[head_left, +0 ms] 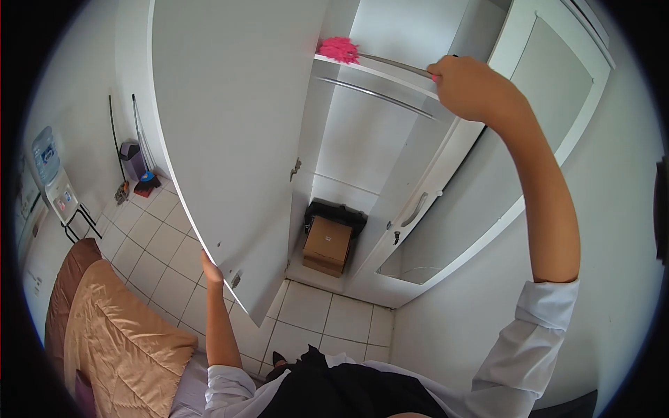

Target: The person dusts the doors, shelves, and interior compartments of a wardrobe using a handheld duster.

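Note:
A pink fluffy duster (339, 49) rests its head at the left end of the wardrobe's upper shelf (390, 74). My right hand (468, 87), raised at the upper right, is closed round the far end of its thin handle. Low on the left, my left hand (212, 267) is at the edge of the open wardrobe door (237, 139); its fingers are hidden behind the door. Beneath the shelf runs a metal hanging rail (376, 96). A cardboard box (327, 245) stands on the wardrobe floor, with a black bag (341, 211) behind it.
A mirrored door (502, 174) is at the right. Along the left are a water dispenser (63, 195), a bin (132, 161), a broom and dustpan (147, 183), and a bed with a tan quilt (125, 334). Floor tiles (306, 306) show below the wardrobe.

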`<state>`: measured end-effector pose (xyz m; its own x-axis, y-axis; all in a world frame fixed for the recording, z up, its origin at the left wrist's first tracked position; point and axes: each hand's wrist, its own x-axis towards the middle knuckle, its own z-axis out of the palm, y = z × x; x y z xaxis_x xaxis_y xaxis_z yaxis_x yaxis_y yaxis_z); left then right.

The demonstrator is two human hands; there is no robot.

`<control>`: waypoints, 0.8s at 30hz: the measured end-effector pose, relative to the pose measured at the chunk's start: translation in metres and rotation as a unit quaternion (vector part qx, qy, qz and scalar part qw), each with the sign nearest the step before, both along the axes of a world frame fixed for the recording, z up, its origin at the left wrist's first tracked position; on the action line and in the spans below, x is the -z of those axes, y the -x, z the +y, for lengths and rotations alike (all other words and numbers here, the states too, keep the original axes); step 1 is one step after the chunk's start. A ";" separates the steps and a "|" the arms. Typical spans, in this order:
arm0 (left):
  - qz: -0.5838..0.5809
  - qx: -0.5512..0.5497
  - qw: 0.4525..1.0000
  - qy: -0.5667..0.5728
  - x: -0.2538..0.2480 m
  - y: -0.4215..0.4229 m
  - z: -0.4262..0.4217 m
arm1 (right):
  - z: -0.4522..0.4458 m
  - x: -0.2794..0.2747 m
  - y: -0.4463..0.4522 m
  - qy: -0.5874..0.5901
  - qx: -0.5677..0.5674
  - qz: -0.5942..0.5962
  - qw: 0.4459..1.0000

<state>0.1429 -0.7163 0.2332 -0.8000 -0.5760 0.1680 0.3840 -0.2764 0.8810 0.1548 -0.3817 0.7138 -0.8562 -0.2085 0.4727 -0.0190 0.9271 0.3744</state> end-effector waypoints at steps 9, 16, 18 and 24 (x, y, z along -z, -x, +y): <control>0.004 0.025 1.000 0.006 0.029 0.003 0.003 | 0.054 -0.028 -0.018 -0.049 0.147 -0.022 0.988; -0.004 0.033 0.999 0.017 0.025 -0.002 0.005 | 0.022 0.027 -0.064 -0.051 -0.061 0.058 0.995; 0.006 0.019 1.000 0.017 0.020 -0.005 0.011 | 0.053 0.018 -0.070 -0.046 -0.001 0.076 0.996; 0.010 -0.054 0.998 0.000 0.013 -0.001 0.020 | 0.098 0.004 -0.076 -0.014 0.158 0.058 0.986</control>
<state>0.1444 -0.6961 0.2204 -0.7296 -0.6585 0.1845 0.4297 -0.2316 0.8728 0.2308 -0.2835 0.7099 -0.8215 0.0466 0.5683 0.3140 0.8690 0.3825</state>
